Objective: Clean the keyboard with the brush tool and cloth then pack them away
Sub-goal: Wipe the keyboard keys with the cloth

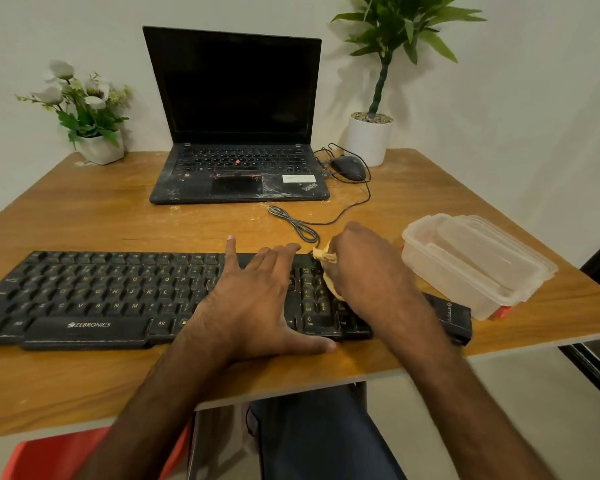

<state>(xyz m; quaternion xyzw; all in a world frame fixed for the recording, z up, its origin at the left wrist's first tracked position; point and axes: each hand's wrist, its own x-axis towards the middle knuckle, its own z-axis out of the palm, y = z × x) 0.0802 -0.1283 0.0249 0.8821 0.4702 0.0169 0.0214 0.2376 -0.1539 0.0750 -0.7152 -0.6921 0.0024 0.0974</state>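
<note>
The right hand grips the bunched cloth in curled fingers on the number pad, the right end of the keyboard, whose long axis runs left-right across the counter. The left hand, fingers straight and spread, presses flat just beside it, so the remaining keys likely lie leftward.

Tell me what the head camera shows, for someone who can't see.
A right hand holds a cloth on the number keys of a black keyboard while the left hand rests flat on it. A clear box sits to the right.
</note>
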